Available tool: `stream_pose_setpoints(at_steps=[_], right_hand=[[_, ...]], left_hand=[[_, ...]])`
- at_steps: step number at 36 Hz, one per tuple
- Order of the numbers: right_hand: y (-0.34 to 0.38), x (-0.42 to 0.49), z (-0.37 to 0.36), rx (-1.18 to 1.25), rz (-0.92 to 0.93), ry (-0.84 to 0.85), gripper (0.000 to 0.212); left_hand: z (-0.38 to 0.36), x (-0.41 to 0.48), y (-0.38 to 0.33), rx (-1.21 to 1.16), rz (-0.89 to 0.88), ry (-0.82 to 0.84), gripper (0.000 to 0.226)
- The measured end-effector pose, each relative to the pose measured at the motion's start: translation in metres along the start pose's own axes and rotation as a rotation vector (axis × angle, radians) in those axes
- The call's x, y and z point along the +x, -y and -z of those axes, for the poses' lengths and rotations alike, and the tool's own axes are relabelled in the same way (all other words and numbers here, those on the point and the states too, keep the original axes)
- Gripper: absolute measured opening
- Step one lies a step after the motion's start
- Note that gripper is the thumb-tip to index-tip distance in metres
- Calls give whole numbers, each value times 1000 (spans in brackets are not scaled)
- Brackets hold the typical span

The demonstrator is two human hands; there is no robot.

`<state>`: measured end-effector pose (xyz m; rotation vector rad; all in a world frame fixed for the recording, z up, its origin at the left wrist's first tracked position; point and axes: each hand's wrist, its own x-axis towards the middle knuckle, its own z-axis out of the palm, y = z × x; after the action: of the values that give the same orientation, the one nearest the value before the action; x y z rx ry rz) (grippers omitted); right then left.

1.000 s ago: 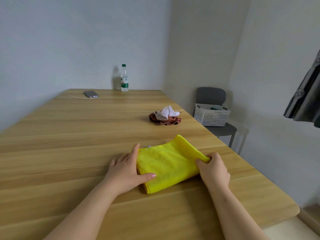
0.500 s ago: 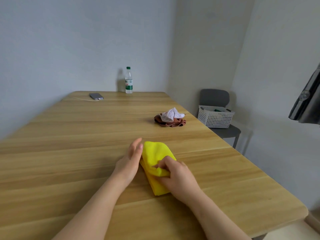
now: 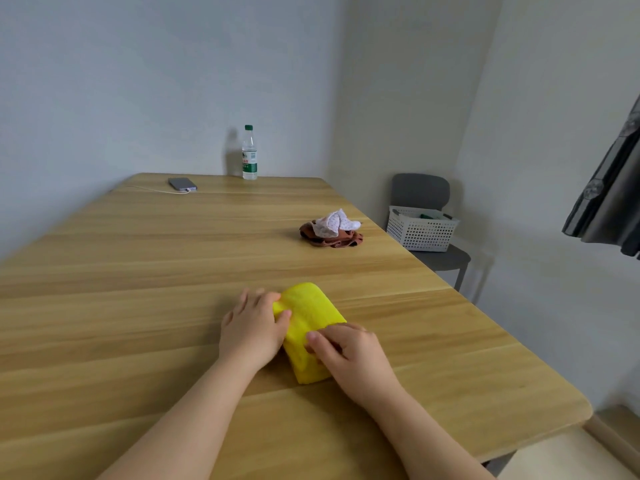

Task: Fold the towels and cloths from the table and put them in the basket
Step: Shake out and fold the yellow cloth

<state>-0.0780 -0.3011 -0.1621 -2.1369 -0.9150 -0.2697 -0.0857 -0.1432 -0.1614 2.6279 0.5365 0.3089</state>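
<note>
One folded yellow cloth (image 3: 311,308) is gripped by the left hand (image 3: 252,328) and right hand (image 3: 351,356), fingers curled; beyond lie two crumpled cloths (image 3: 331,231) and one basket (image 3: 420,234).

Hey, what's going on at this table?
A person is folding a yellow cloth on the wooden table, left hand holding its left edge, right hand gripping its near end. A crumpled white dotted cloth lies on a brown cloth farther back. The white basket sits on a grey chair beside the table.
</note>
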Motion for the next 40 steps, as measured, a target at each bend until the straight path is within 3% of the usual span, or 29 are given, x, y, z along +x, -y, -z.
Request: stream_pose_setpoints(at_steps=[3,6,9,13,15,19,22,29,36,40], right_hand=[[-2,0,1,-21,-96,-64,48],[-4,2,2,-121,-121,-36,17],[-6,3,3,-195,-191,1,32],[-6,7,5,-193,-335,35,65],[-7,12,8,-142,-421,59,71],[-15,23,14,49,-540,67,50],[-23,32,12,-53,-551,79,39],[-39,63,9,-171,-548,217,47],[-42,61,8,-222,-515,259,44],[-36,67,13,-205,-577,328,41]], left_hand=[[0,0,0,39,5,3,46],[2,-3,1,49,-106,-36,45],[2,-8,0,-10,-233,22,47],[2,-11,-6,-39,-198,160,42],[1,-8,-7,-22,-189,177,47],[3,3,-3,-70,-180,239,61],[4,8,-4,-87,-189,248,73],[9,2,5,97,-236,341,118],[14,6,11,49,-240,385,93],[15,7,9,31,-208,393,101]])
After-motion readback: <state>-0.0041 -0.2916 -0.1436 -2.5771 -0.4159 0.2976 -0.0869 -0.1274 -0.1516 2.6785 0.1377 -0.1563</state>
